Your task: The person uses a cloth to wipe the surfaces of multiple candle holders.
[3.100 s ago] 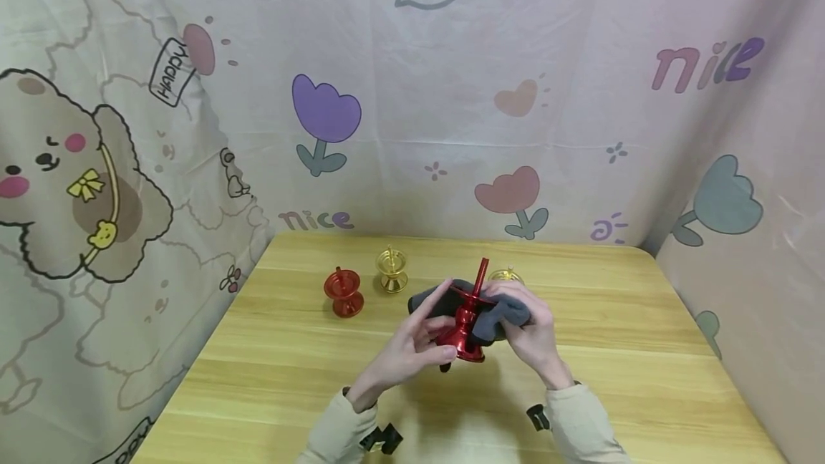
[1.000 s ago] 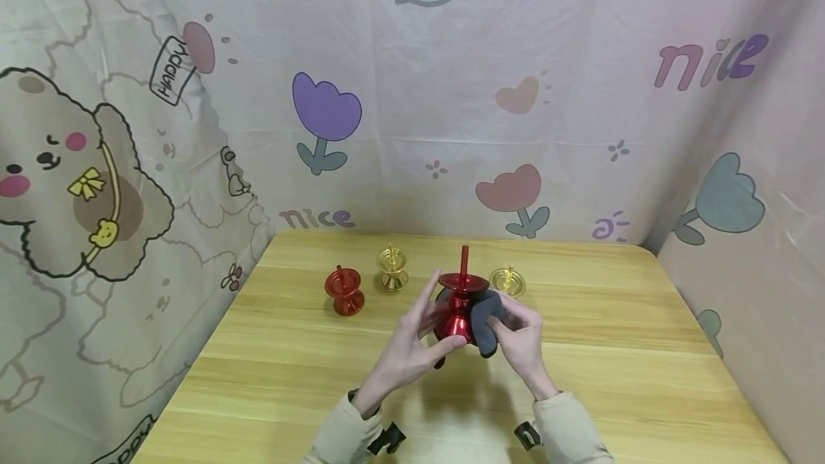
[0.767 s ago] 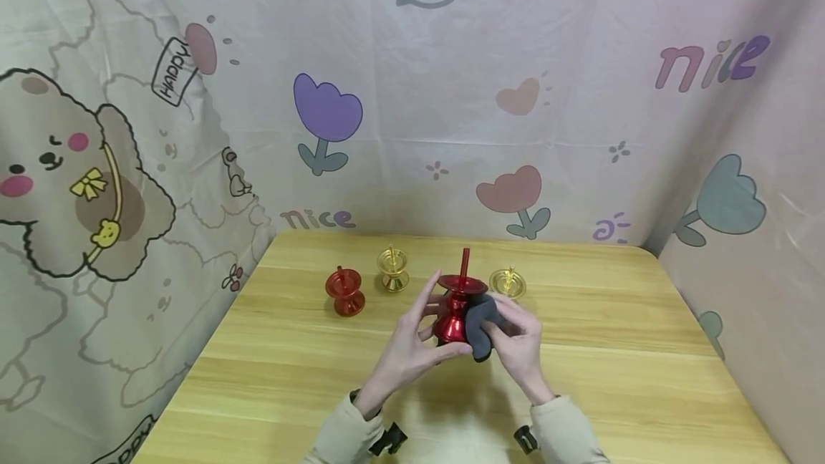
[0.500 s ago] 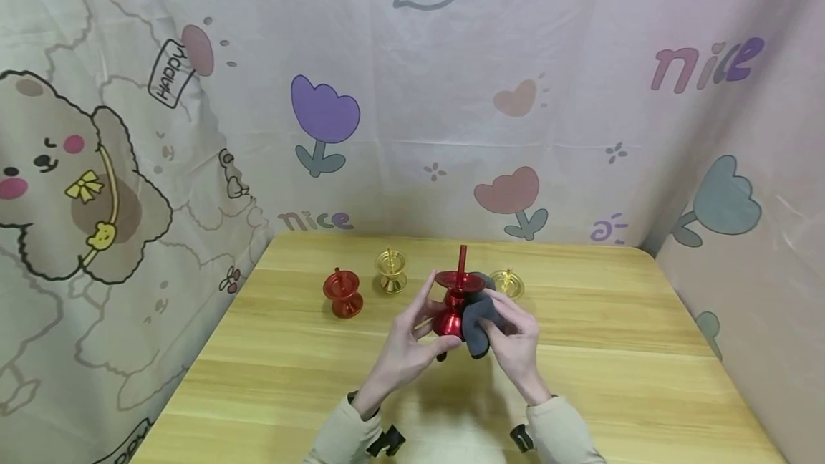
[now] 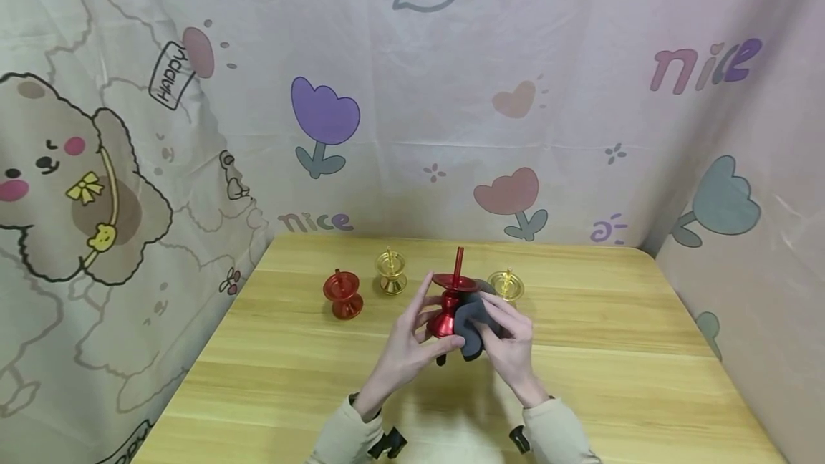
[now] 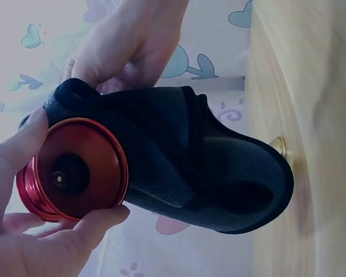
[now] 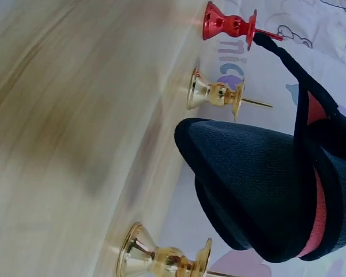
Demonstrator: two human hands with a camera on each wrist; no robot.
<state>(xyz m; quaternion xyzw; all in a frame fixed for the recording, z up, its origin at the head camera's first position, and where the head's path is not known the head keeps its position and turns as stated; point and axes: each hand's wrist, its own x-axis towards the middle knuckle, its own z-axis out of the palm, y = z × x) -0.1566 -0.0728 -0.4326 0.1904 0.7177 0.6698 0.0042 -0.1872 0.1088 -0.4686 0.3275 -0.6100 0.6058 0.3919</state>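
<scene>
While the left hand [image 5: 412,339] curls thumb and fingers around the red candlestick [image 5: 449,306] at frame centre, above the table [image 5: 271,378], the right hand [image 5: 509,346] pinches a dark cloth [image 5: 470,324] against its stem.

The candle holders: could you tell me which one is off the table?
The tall red candle holder, held in the left hand with the dark cloth against it. The small red one and both gold ones stand on the table.

Printed curtain [image 5: 580,56]: "nice" at upper right and just above the table's far left corner; "HAPPY" tag at upper left.
</scene>
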